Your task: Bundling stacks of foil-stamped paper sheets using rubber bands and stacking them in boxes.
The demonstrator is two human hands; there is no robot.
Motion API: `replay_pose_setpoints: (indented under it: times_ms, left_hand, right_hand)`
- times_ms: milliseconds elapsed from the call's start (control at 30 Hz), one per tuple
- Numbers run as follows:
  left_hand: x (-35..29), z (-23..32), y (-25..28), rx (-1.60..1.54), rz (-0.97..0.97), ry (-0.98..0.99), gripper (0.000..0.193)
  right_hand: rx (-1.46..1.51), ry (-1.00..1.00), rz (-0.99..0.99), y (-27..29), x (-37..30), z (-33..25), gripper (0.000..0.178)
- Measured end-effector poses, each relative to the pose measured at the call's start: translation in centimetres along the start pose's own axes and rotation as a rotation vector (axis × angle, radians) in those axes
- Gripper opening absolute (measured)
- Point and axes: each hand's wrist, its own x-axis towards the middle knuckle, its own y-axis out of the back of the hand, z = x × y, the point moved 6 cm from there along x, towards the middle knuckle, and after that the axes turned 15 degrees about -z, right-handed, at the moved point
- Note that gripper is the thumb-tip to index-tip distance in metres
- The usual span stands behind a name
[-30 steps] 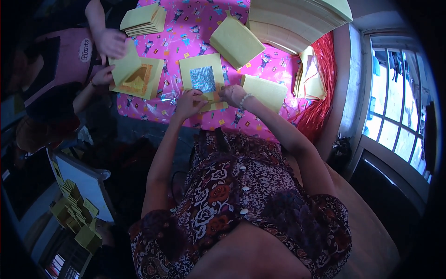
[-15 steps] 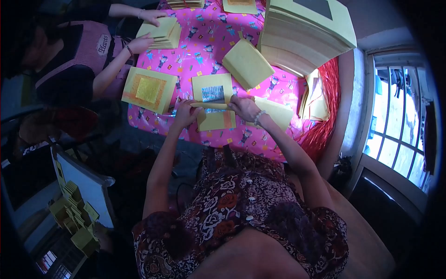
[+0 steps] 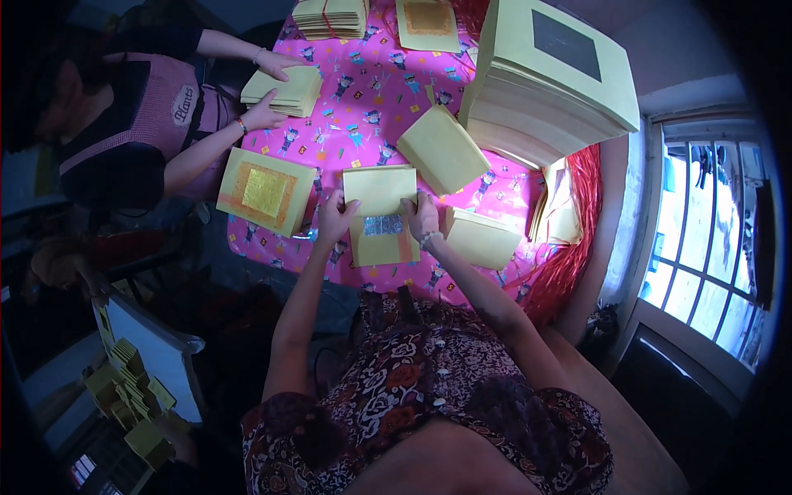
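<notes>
Person's two hands apart, one at each side of plain yellow top sheet (image 3: pixel 379 188). Left hand (image 3: pixel 333 217) pinches its left edge; right hand (image 3: pixel 423 218), its right edge, thumbs on top. Top sheet lies between hands, partly over lower sheet (image 3: pixel 385 250), whose silver patch (image 3: pixel 384 224) shows just below. Under both, pink cloth (image 3: pixel 342 115). Left of left hand: gold-centred sheet (image 3: pixel 266 191). Just right of right hand: yellow stack (image 3: pixel 481 239).

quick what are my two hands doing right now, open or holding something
Left hand: closed on the left edge of a yellow paper.
Right hand: closed on the right edge of the same paper.
</notes>
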Motion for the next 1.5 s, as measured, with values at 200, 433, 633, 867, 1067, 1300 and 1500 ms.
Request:
replay_pose_setpoints:
  times_ms: [200,433,633,867,1067,1300,1500]
  left_hand:
    - [0.2,0.3,0.1,0.039,0.093,0.008,0.03]
    - [0.2,-0.2,-0.4,0.049,0.119,0.03,0.031]
    - [0.4,0.7,-0.5,0.066,0.199,0.018,0.038]
    - [0.2,1.3,-0.5,0.184,0.211,0.073,0.039]
    - [0.6,1.6,-0.8,0.274,0.134,0.116,0.023]
    - [0.9,5.1,-1.7,0.58,0.228,-0.011,0.019]
    - [2.4,4.4,-4.0,0.901,0.02,0.215,0.033]
  right_hand:
    - [-0.022,-0.178,-0.028,0.3,0.2,-0.3,0.035]
    - [-0.146,-0.275,-0.149,0.3,1.0,0.2,0.042]
    - [-0.193,-0.283,-0.07,0.4,1.9,0.4,0.042]
    - [-0.185,-0.304,-0.079,0.2,2.0,0.2,0.04]
    - [-0.22,-0.308,-0.108,-0.1,2.5,0.3,0.039]
    - [-0.252,-0.331,-0.06,0.2,2.6,1.7,0.038]
    - [-0.282,-0.327,-0.063,-0.3,2.7,1.6,0.039]
